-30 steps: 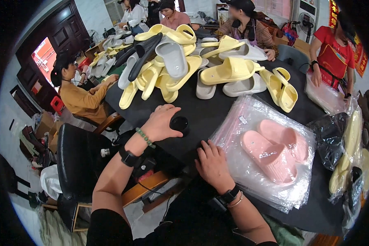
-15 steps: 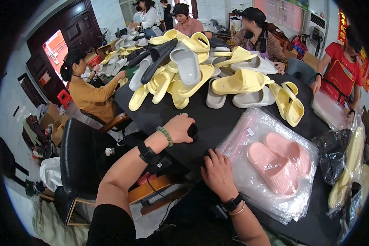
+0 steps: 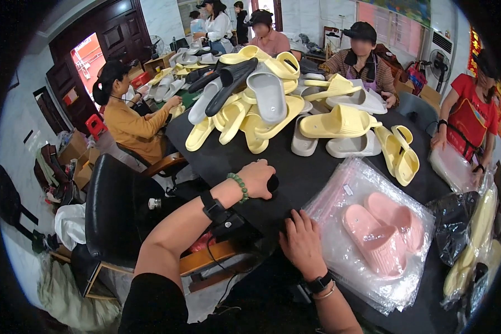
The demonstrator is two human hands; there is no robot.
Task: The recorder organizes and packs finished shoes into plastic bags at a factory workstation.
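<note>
My left hand, a green bead bracelet at its wrist, is closed round a small black rounded object over the black tabletop. Most of that object is hidden by the fingers, so its kind does not show. My right hand lies palm down at the near table edge, its fingers stretched out beside a stack of clear plastic bags. A pair of pink slide slippers rests at the top of this stack; whether they are inside a bag I cannot tell.
Beyond my hands is a heap of yellow slippers, grey slippers and black slippers. Bagged yellow slippers lie at the right edge. A black chair stands at my left. Several people sit or stand round the table.
The whole view has shifted slightly, with the scene sitting a little further right. Both hands keep the same pose and place on the table.
</note>
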